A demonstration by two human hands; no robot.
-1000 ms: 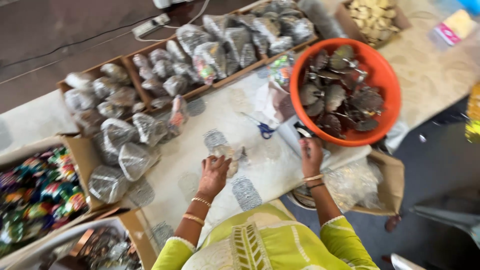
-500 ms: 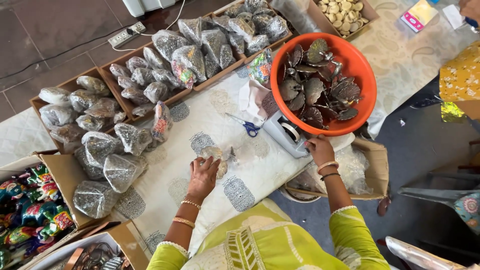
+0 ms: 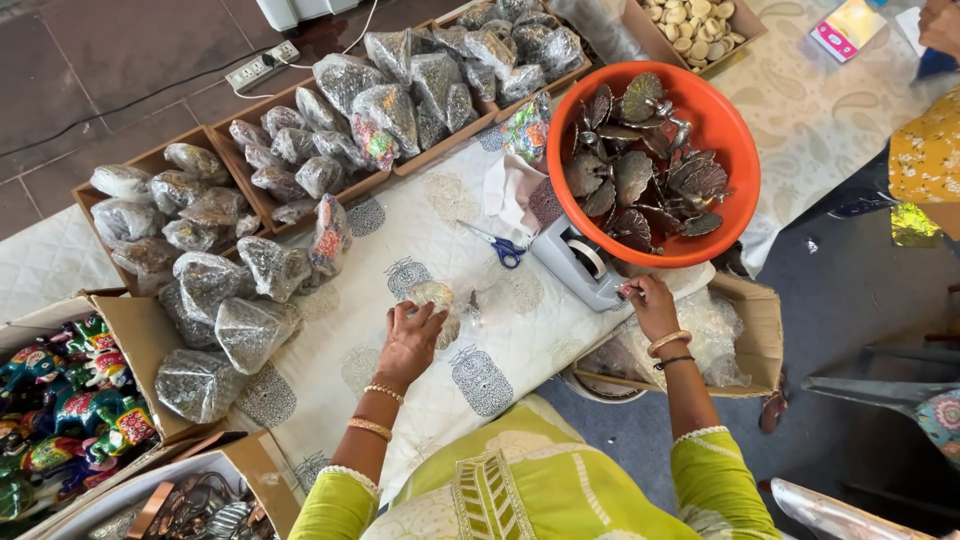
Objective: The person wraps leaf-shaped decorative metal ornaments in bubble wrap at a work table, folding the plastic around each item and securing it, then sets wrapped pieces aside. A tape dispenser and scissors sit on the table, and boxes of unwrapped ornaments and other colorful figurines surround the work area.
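Observation:
My left hand rests on a small clear plastic packet holding a shell-shaped metal piece, pressing it onto the white printed cloth. My right hand is at the grey tape dispenser, its fingertips pinched at the dispenser's end, seemingly on tape. Just beyond the dispenser stands an orange tub filled with dark shell-shaped metal dishes. Blue-handled scissors lie on the cloth between my hands.
Cardboard trays of wrapped packets line the far side and left. A box of painted figurines sits at the left, a cardboard box with plastic bags at the right. A power strip lies on the floor. Another person's sleeve shows far right.
My right hand has stayed by the tape dispenser. My left hand stays on the packet. The view has shifted, bringing the trays and tub closer.

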